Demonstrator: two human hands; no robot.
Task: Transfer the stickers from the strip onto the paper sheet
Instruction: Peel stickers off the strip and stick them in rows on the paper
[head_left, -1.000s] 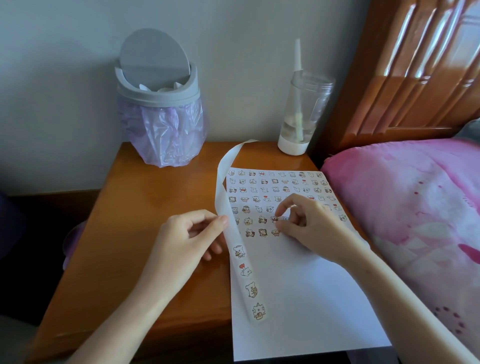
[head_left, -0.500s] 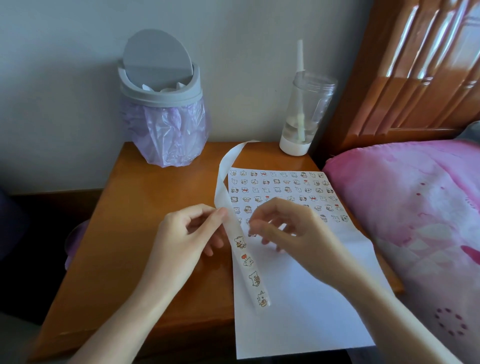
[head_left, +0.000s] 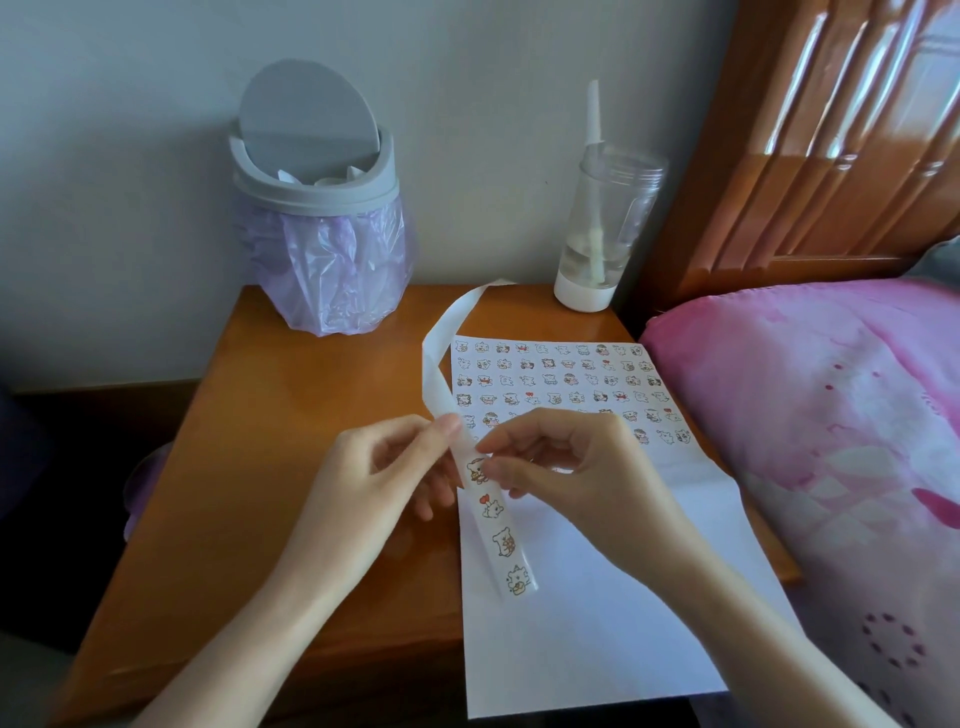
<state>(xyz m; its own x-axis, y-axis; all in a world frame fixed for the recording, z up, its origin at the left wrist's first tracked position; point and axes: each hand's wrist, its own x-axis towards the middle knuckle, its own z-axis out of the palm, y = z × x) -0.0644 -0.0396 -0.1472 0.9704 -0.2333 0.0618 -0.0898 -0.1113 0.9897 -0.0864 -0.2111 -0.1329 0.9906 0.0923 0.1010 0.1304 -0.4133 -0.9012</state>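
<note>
Wooden bedside table (head_left: 291, 467) carries paper sheet (head_left: 597, 623), near end overhanging edge. Grey bin (head_left: 322, 208) beyond-left of sheet; clear bottle (head_left: 602, 228) just beyond sheet.

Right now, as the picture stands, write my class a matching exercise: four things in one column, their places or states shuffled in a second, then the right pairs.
Things
1. sticker strip
2. paper sheet
3. bin
4. clear bottle

Places or states
A. back left on the table, lined with a purple bag
B. pinched by the left hand and right hand
C. back right, by the headboard
D. flat, rows of stickers on its far part

Pairs: 1-B, 2-D, 3-A, 4-C
</note>
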